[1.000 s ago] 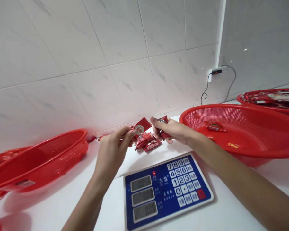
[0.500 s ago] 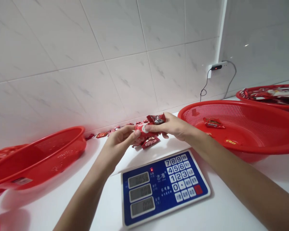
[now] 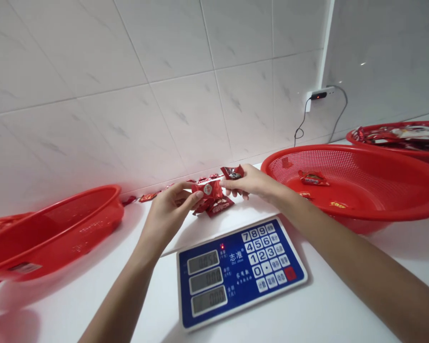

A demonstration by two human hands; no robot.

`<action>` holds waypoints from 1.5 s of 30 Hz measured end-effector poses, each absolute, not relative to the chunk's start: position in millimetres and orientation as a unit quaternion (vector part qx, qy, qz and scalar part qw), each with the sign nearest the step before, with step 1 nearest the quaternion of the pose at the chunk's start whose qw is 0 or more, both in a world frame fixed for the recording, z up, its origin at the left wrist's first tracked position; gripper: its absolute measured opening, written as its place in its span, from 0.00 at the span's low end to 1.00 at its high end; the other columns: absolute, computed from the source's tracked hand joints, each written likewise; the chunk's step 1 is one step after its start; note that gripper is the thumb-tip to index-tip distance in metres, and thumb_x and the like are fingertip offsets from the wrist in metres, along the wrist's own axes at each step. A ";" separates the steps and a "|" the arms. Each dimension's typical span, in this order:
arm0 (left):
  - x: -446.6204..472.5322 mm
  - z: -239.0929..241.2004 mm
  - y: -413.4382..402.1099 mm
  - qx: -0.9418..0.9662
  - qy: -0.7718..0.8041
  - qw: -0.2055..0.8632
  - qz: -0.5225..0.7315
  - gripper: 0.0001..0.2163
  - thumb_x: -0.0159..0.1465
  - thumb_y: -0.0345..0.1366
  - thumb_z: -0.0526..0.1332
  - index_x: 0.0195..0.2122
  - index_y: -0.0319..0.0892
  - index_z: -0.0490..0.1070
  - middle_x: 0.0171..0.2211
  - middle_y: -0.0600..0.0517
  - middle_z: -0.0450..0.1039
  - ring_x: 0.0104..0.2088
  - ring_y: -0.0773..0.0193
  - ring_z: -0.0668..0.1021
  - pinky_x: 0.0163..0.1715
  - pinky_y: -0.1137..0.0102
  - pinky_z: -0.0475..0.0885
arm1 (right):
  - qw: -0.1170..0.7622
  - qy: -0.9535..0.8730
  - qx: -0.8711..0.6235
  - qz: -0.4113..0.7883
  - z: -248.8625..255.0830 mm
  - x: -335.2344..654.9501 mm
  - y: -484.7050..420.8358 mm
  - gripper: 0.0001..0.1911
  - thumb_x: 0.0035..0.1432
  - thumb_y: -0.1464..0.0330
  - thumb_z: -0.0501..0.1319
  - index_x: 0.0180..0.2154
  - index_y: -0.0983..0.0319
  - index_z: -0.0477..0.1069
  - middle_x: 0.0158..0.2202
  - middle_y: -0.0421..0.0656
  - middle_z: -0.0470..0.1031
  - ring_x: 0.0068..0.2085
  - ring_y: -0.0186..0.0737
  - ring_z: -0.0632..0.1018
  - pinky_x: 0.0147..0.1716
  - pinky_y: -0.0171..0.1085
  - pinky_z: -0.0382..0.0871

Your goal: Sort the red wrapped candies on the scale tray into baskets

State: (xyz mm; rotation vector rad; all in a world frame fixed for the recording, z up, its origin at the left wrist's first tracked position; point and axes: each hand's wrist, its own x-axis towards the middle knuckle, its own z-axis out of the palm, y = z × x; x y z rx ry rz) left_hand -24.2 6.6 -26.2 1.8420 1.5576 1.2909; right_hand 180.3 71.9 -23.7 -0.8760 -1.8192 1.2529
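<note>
My left hand is closed on a red wrapped candy with a round white mark, gripped between thumb and fingers. Just right of it, my right hand holds a dark red wrapped candy against its fingers. The right thumb and fingertips are at the edge of the left hand's candy; whether they touch it I cannot tell. Below both hands, another dark red packet is over the white plate of a digital scale. The scale's blue keypad panel faces me, its displays lit.
A large red basket with a few wrapped candies stands at the right. Another red basket full of packets is behind it. A red basin stands at the left. Several candies lie along the wall. A cable hangs from a socket.
My right hand has drawn slightly away from the red candy, and its thumb uncovers the round white mark. The left hand keeps its hold. The whole view has shifted slightly.
</note>
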 end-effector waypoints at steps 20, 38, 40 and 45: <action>-24.3 7.5 -21.0 0.610 0.485 0.177 0.602 0.13 0.60 0.47 0.68 0.40 0.46 0.78 0.40 0.51 0.81 0.43 0.58 0.79 0.49 0.63 0.73 | 0.471 -0.607 -0.317 0.555 -5.4 185.1 56.4 0.24 0.58 0.49 0.65 0.29 0.62 0.63 0.25 0.41 0.70 0.24 0.30 0.70 0.15 0.29 0.54; -18.5 -2.2 -14.9 0.721 0.531 0.147 0.420 0.12 0.60 0.49 0.66 0.38 0.47 0.80 0.42 0.48 0.81 0.45 0.54 0.80 0.44 0.64 0.73 | 0.398 -0.648 -0.320 0.564 -9.4 186.7 64.5 0.21 0.62 0.52 0.60 0.27 0.62 0.66 0.26 0.43 0.71 0.26 0.33 0.71 0.17 0.30 0.56; -15.4 -4.5 -12.8 0.755 0.538 0.086 0.364 0.10 0.60 0.46 0.65 0.36 0.49 0.81 0.40 0.48 0.81 0.41 0.53 0.79 0.40 0.62 0.72 | 0.385 -0.666 -0.323 0.551 -10.1 188.4 66.3 0.14 0.61 0.61 0.59 0.27 0.63 0.68 0.28 0.44 0.73 0.27 0.33 0.72 0.18 0.30 0.57; -14.6 -10.7 -6.6 0.745 0.563 -0.004 0.357 0.09 0.59 0.43 0.62 0.34 0.49 0.81 0.37 0.47 0.79 0.39 0.53 0.78 0.38 0.61 0.70 | 0.361 -0.761 -0.357 0.405 -13.9 186.9 66.2 0.11 0.56 0.73 0.57 0.39 0.59 0.75 0.34 0.43 0.77 0.33 0.36 0.74 0.26 0.32 0.61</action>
